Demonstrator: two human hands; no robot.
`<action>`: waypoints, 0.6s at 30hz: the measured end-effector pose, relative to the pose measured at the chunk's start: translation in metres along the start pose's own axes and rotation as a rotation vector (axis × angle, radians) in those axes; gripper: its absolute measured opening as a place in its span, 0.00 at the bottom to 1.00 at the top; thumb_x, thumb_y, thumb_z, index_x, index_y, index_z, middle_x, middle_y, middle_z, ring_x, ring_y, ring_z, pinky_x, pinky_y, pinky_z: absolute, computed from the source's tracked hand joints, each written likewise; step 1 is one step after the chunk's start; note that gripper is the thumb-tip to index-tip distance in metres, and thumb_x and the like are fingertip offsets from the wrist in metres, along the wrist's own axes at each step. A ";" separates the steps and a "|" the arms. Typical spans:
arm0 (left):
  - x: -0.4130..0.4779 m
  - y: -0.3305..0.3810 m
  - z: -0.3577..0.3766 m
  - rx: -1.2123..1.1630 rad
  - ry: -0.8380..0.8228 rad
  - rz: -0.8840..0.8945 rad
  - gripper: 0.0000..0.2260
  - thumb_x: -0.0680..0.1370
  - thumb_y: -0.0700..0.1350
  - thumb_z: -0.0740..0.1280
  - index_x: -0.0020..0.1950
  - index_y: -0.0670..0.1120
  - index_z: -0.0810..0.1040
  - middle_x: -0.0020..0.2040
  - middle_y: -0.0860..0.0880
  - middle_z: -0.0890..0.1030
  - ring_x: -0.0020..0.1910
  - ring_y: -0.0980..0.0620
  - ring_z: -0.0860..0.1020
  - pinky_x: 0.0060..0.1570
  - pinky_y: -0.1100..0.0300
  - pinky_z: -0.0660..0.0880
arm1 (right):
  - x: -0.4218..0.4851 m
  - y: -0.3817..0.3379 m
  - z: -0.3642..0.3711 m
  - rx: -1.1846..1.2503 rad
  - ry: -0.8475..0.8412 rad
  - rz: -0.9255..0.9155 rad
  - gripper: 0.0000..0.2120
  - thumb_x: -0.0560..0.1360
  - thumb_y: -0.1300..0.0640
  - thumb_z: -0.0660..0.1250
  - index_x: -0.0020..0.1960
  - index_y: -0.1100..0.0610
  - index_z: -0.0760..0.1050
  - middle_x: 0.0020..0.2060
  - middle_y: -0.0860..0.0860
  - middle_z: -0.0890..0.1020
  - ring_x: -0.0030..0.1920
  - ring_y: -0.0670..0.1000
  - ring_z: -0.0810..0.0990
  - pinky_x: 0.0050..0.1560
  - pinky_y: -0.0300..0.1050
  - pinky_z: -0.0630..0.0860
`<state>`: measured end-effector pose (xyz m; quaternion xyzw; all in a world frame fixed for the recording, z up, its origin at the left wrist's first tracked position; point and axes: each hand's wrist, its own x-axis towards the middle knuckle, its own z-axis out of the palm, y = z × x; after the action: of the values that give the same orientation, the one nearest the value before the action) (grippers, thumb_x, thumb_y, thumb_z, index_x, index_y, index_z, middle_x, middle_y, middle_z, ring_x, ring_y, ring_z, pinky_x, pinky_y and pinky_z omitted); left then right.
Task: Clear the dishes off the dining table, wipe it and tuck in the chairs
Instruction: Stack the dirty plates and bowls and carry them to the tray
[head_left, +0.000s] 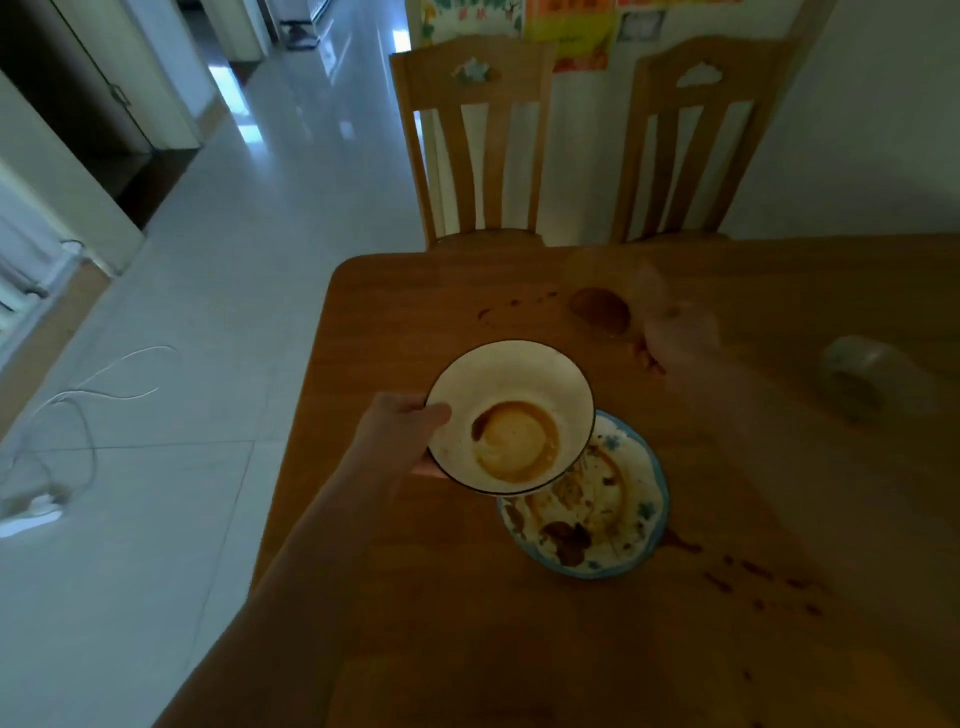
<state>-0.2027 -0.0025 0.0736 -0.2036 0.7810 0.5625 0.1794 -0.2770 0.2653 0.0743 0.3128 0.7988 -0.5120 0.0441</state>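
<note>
Your left hand (400, 421) has its fingers (434, 415) closed on the near-left rim of the bowl (511, 418), thumb over the edge, and holds it tilted above the wooden surface (415, 623), partly over the dirty plate (592, 514) that lies just to its right. Your right hand (675, 338) is blurred beside a glass (602, 312) with brown liquid, so I cannot tell whether its fingers grip it. Brown stains (758, 577) mark the surface, and two chairs (472, 140) stand at the far edge.
</note>
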 end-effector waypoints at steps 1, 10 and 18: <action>-0.001 0.002 0.013 0.037 -0.017 0.004 0.12 0.80 0.42 0.66 0.63 0.43 0.79 0.56 0.44 0.82 0.48 0.46 0.82 0.34 0.55 0.83 | -0.009 0.002 -0.011 0.015 0.039 -0.041 0.20 0.83 0.52 0.56 0.36 0.61 0.71 0.28 0.57 0.76 0.22 0.48 0.70 0.21 0.39 0.65; -0.011 -0.024 0.078 0.227 -0.049 -0.001 0.12 0.81 0.44 0.64 0.61 0.41 0.78 0.39 0.52 0.77 0.33 0.53 0.79 0.41 0.48 0.83 | -0.085 0.026 -0.062 0.122 -0.031 -0.082 0.15 0.79 0.46 0.64 0.50 0.59 0.74 0.27 0.54 0.77 0.21 0.46 0.68 0.22 0.38 0.62; -0.017 -0.035 0.079 0.216 -0.053 -0.024 0.13 0.81 0.44 0.63 0.63 0.41 0.78 0.44 0.49 0.79 0.35 0.54 0.79 0.38 0.53 0.83 | -0.110 0.057 -0.050 0.005 -0.242 -0.093 0.11 0.81 0.53 0.61 0.53 0.61 0.75 0.29 0.55 0.78 0.23 0.47 0.69 0.21 0.38 0.63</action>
<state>-0.1662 0.0648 0.0303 -0.1773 0.8294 0.4783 0.2277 -0.1456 0.2735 0.0963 0.2116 0.7998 -0.5496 0.1157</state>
